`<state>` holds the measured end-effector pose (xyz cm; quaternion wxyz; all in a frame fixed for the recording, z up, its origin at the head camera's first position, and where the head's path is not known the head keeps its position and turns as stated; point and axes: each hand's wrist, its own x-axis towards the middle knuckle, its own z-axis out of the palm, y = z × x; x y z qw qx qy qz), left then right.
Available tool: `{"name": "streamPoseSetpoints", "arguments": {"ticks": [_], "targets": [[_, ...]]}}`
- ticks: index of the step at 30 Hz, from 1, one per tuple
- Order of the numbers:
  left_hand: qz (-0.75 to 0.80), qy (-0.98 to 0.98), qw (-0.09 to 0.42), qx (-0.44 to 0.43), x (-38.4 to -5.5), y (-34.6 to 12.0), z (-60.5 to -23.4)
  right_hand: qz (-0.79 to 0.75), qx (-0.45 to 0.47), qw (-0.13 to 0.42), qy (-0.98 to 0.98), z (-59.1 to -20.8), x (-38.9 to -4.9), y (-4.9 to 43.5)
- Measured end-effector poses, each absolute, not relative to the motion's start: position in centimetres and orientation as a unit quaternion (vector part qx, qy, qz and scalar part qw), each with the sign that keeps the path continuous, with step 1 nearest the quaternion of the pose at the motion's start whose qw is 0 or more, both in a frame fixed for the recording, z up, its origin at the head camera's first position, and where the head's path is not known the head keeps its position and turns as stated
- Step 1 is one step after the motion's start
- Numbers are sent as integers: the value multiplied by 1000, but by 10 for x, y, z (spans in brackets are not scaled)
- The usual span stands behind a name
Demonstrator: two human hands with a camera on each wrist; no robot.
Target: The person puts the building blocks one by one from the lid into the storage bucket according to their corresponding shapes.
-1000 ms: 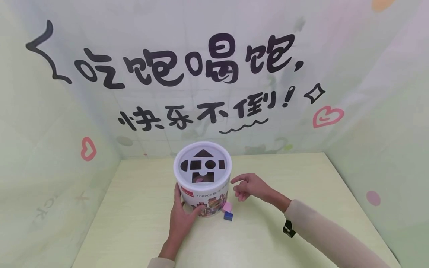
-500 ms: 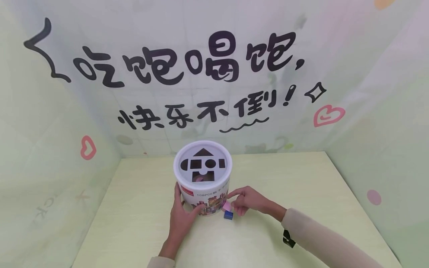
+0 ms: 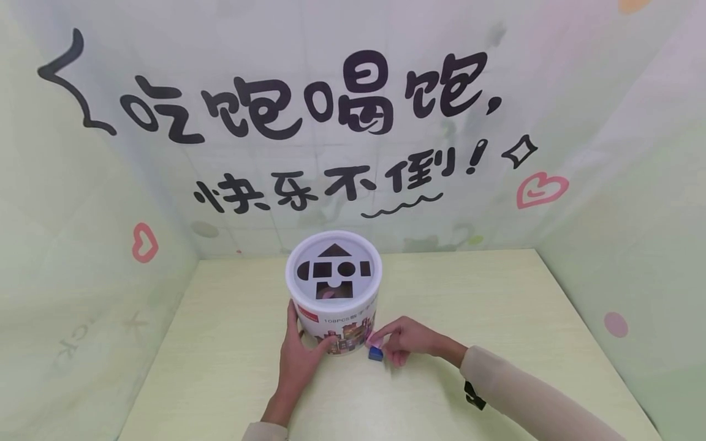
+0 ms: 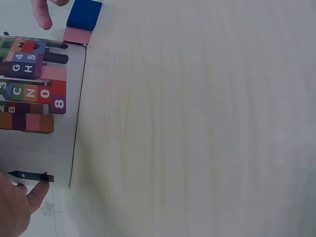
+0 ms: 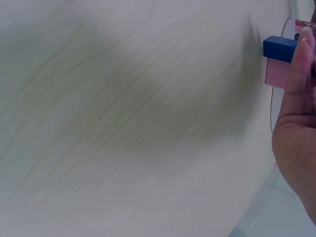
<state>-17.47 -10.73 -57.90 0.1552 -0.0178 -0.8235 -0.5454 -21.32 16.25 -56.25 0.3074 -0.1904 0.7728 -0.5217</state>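
A white cylindrical bucket (image 3: pixel 342 312) printed with toy blocks stands upright on the table, with shaped holes in its lid (image 3: pixel 364 288). My left hand (image 3: pixel 298 361) grips its left side, thumb across the front. At the bucket's lower right lie a pink block (image 3: pixel 377 340) and a blue block (image 3: pixel 375 354). In the left wrist view the blue block (image 4: pixel 85 15) adjoins the pink block (image 4: pixel 77 35). My right hand (image 3: pixel 413 338) is beside them, index finger extended over the pink block. The right wrist view shows straight fingers (image 5: pixel 296 79) by the blocks; their contact is partly hidden.
The pale wooden table (image 3: pixel 231 343) reaches back to a printed fabric wall (image 3: pixel 254 239), and similar walls rise at both sides. Something pink is visible through the lid's lower hole (image 3: pixel 335 290).
My right hand has come down and slightly left from beside the bucket's upper side to the blocks, its index finger now over the pink one. My left hand and the bucket have stayed put.
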Motion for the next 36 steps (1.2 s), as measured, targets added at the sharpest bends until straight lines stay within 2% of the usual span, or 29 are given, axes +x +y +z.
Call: {"name": "streamPoseSetpoints", "arguments": {"ticks": [22, 36], "targets": [[-542, -826, 153, -17, -174, -107, -577, -505, -211, 345, 763, -573, -207, 153], [-541, -826, 156, -16, -173, -107, -577, -495, -226, 332, 770, -571, -203, 147]]}}
